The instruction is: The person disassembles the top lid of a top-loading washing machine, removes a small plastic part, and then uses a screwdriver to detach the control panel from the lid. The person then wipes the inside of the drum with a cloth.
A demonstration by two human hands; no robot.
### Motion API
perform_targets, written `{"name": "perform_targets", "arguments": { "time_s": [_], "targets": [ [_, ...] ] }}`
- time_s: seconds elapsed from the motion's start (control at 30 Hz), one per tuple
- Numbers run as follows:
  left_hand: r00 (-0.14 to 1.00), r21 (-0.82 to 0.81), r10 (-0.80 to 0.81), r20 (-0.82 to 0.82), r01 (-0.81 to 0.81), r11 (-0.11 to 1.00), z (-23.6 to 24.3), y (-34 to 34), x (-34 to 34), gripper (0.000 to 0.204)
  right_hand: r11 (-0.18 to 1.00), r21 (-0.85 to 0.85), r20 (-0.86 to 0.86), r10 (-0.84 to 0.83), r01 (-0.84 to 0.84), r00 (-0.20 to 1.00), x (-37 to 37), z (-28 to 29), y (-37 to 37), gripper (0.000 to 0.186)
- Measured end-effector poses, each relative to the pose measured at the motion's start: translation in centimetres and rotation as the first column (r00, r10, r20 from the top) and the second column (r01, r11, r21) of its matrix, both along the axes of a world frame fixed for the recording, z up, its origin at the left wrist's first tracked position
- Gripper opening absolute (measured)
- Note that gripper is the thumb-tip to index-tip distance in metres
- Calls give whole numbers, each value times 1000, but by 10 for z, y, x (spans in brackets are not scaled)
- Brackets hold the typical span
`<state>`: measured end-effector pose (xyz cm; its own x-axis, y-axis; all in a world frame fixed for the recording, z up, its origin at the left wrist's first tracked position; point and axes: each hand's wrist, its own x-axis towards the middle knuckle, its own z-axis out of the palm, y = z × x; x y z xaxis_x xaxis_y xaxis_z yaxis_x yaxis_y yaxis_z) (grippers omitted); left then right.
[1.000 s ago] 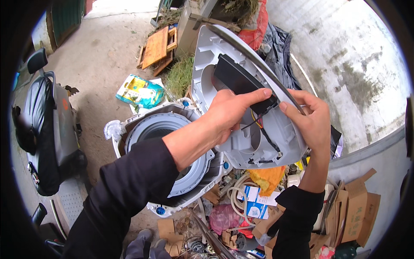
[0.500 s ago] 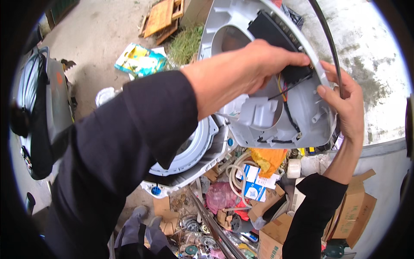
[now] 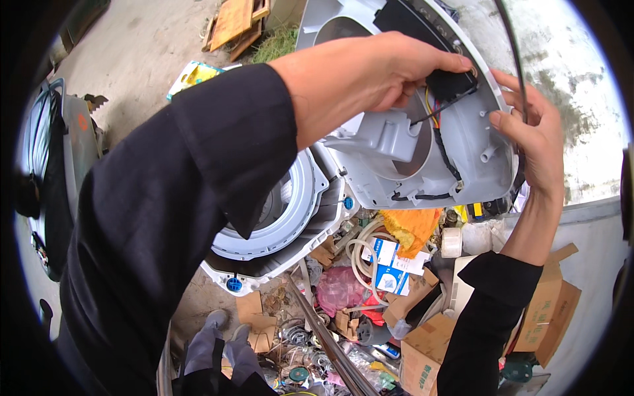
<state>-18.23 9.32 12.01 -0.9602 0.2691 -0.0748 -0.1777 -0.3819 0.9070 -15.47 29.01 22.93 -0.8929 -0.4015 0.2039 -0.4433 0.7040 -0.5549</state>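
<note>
A grey plastic washing machine top cover (image 3: pixel 475 175) is held up, its underside towards me. A black control box (image 3: pixel 422 36) lies along its right edge, with red, yellow and black wires running down from it. My left hand (image 3: pixel 413 69) reaches across and grips the lower end of the box, thumb on top, the other fingers curled and partly hidden. My right hand (image 3: pixel 535 129) clasps the cover's right rim, thumb on the inner side. Below left stands the open washing machine (image 3: pixel 264 264), its round tub ring (image 3: pixel 297 224) partly hidden by my left sleeve.
A black hose (image 3: pixel 518 59) hangs beside my right hand. Below the cover lie a coiled pale hose (image 3: pixel 354 254), an orange cloth (image 3: pixel 413 231), a blue and white box (image 3: pixel 389 270), cardboard boxes (image 3: pixel 426 353) and mixed scrap. Wooden boards (image 3: pixel 231 23) lie at the far left.
The cover and both hands appear slightly higher in view, and the washing machine has shifted up and left in the picture. Both hands keep their hold.
</note>
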Motion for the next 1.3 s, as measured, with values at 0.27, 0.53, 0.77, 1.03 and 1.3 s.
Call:
{"name": "perform_targets", "arguments": {
  "time_s": [0.27,0.53,0.77,1.03,1.3],
  "targets": [
    [996,-36,-83,37,84,996,1,-3,-7,44,999,-35,23,43,-42,999,3,-3,-2,48],
    [994,30,-112,-5,113,993,-7,-10,0,42,991,134,-95,17,-4,995,5,-2,-8,53],
    [922,265,-388,15,370,890,-21,-31,-11,21,1000,-23,-38,20,-21,999,6,-8,-9,55],
    [882,233,-471,15,455,859,-14,-43,-12,17,998,-57,-45,21,-23,999,5,-8,-8,56],
    [880,236,-475,10,459,856,-21,-52,-9,20,1000,-19,-77,-3,1,997,19,-1,-21,61]
  ]
}}
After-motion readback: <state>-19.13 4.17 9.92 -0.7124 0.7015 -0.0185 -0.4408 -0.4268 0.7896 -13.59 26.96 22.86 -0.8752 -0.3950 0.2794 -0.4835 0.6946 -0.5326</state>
